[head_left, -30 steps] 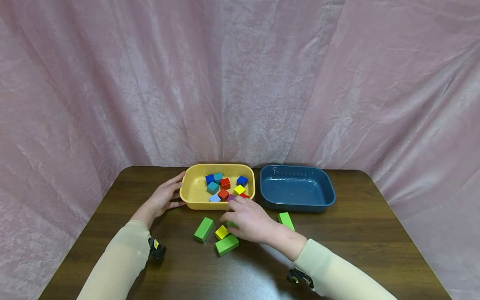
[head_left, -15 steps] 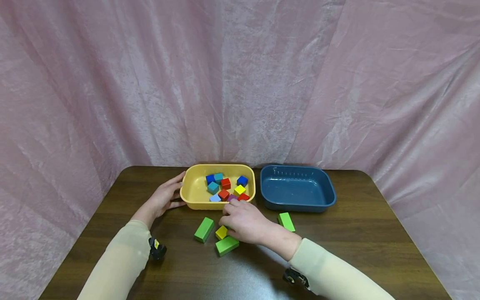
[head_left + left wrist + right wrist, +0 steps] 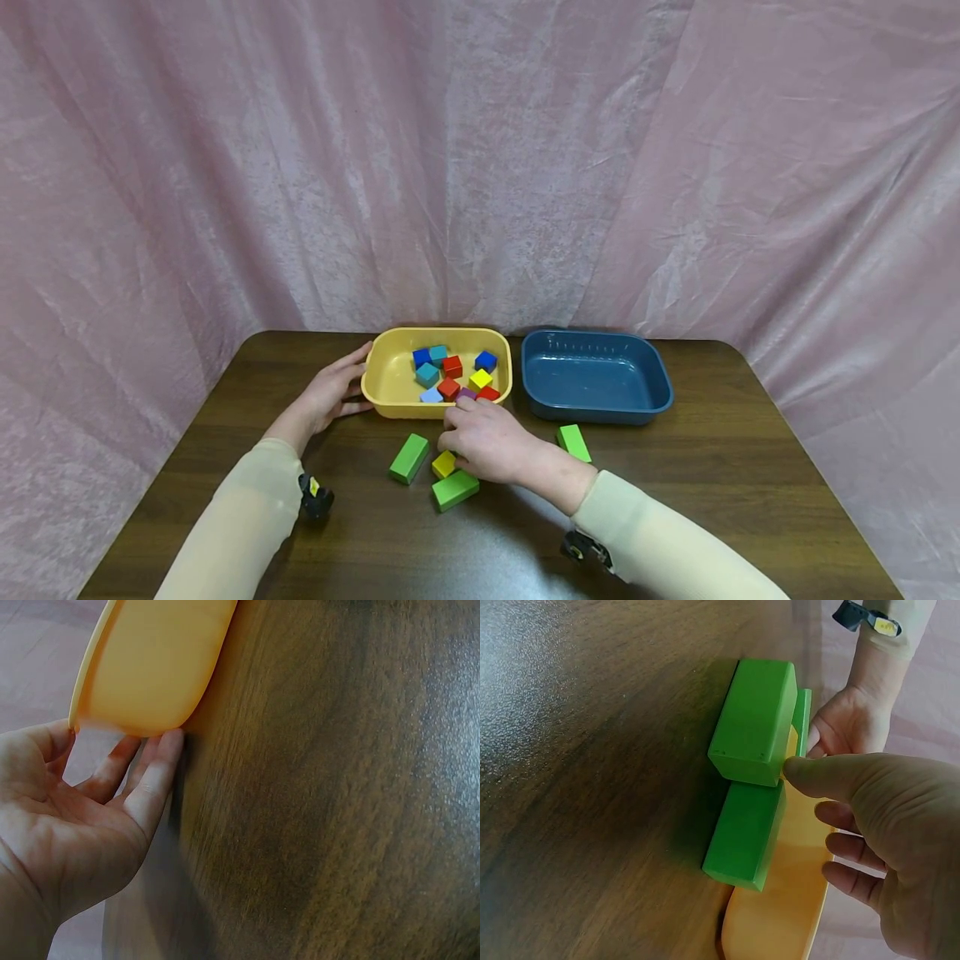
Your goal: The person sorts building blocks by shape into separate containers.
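Note:
At the left end of the yellow tray [image 3: 375,406], my left hand [image 3: 324,398] rests its fingertips on the rim and outer wall. The left wrist view shows those fingers [image 3: 156,776] fairly straight. My right hand [image 3: 487,442] hovers before the tray, over a green block [image 3: 746,832] that the head view hides. Its thumb tip is close beside a yellow cube [image 3: 443,465]; whether it touches is unclear. The other fingers are loosely bent, with nothing visible between them. Two more green blocks, one nearer [image 3: 455,490] and one to the left [image 3: 408,458], flank the cube.
Inside the yellow tray lie several cubes, among them a red cube [image 3: 448,389] and a dark blue cube [image 3: 486,361]. A blue tray [image 3: 596,412] stands to its right. One green block [image 3: 573,443] lies in front of that. A pink curtain [image 3: 480,167] hangs behind the table [image 3: 720,467].
My right hand and forearm have shifted slightly left, and the green block under the hand has gone out of sight in the head view. My left hand stays against the tray.

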Tool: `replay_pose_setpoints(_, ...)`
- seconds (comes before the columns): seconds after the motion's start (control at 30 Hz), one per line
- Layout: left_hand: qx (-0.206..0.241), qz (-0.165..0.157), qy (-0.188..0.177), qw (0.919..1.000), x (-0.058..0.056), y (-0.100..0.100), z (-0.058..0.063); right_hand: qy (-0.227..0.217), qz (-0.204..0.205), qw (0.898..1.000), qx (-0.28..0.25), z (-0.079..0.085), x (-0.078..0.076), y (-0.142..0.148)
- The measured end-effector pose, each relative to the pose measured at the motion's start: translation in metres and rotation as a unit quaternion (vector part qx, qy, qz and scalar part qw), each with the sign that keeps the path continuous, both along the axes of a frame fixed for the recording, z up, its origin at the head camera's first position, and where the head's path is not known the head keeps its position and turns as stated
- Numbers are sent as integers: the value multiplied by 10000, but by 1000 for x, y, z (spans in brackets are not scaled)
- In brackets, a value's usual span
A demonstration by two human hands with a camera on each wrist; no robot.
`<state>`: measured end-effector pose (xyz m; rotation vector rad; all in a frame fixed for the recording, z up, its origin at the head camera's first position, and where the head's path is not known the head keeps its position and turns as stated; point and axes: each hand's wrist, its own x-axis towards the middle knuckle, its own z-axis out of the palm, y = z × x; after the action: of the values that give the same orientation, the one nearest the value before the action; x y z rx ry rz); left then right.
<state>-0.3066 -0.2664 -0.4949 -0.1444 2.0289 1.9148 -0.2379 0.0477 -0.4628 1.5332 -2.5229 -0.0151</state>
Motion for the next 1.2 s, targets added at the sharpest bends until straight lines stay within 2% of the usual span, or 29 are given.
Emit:
replay_pose_setpoints(0.87, -22, -16, 19, 10000, 1, 0, 2, -399, -35, 9983, 417, 6, -5, -7)
replay_pose_setpoints(1.2, -44, 1, 12, 10000, 1, 0, 2, -378, 27, 9978, 539, 7, -5, -10)
